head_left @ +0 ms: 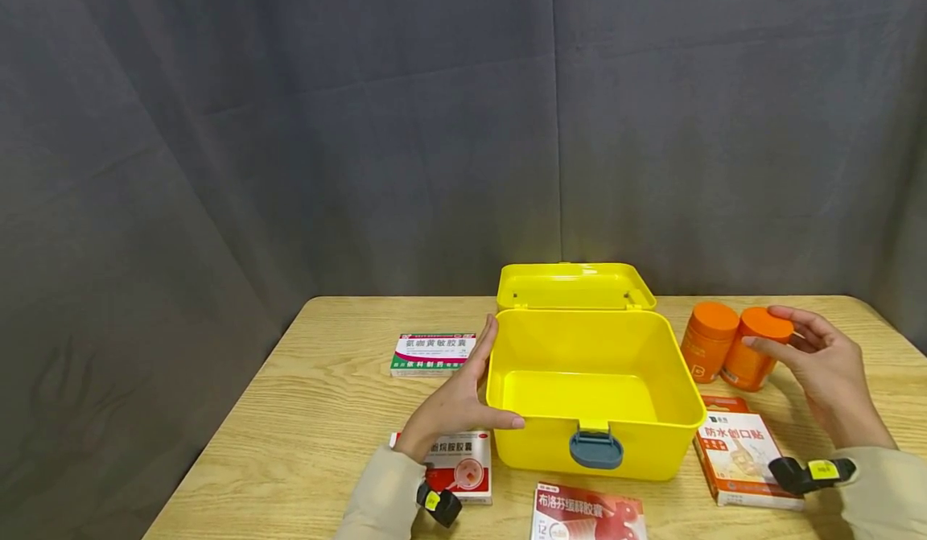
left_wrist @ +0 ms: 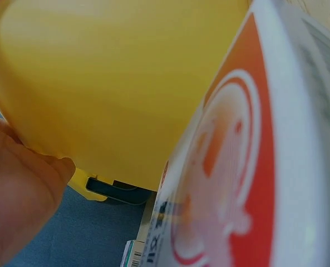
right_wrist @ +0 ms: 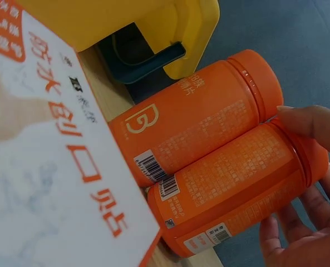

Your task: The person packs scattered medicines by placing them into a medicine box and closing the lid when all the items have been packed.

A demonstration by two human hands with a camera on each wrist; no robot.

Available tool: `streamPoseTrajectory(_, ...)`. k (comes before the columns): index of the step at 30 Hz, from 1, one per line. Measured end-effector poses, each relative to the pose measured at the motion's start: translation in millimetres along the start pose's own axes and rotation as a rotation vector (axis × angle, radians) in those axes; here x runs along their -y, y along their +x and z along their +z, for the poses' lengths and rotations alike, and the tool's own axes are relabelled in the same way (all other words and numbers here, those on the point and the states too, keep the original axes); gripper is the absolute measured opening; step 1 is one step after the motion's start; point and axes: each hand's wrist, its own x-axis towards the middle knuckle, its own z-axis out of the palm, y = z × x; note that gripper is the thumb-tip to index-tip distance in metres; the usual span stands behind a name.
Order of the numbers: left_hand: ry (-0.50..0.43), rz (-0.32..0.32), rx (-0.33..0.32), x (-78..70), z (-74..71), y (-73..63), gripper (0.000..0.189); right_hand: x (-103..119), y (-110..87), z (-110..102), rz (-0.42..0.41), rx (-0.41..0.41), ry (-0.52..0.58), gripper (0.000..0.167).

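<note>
A yellow box [head_left: 601, 447] with a blue-grey latch stands on the table, its lid [head_left: 572, 286] tipped back. My left hand [head_left: 459, 399] holds its front left corner, thumb over the front rim and fingers along the left side. The left wrist view shows this hand [left_wrist: 25, 189] at the rim. Right of the box stand two orange bottles, touching. My right hand [head_left: 829, 363] grips the cap of the right-hand bottle [head_left: 749, 363] between thumb and fingers; the other bottle [head_left: 706, 347] stands beside it. The right wrist view shows the fingers [right_wrist: 304, 121] around that cap.
A white-and-orange bandage box [head_left: 739, 451] lies below the bottles. A green-and-white medicine box [head_left: 427, 355] lies at the back left, a red-and-white one [head_left: 471, 471] under the left wrist, and another red one [head_left: 587, 516] at the front. A grey curtain [head_left: 434, 121] hangs behind.
</note>
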Motion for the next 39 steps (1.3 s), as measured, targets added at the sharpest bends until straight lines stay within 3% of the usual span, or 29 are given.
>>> streamPoseTrajectory(8,-0.013,-0.006,0.001,0.8,0.6,-0.6,0.116,11,-2.6,4,-0.017,-0.018,-0.047,0.048)
streamPoseTrajectory(23,0.027,-0.008,0.003,-2.0,0.2,-0.1,0.118,35,-7.9,14,-0.056,-0.022,-0.041,0.046)
streamPoseTrajectory(39,0.014,-0.006,0.008,-1.8,0.1,0.1,0.119,58,-16.6,24,-0.160,-0.002,-0.014,0.048)
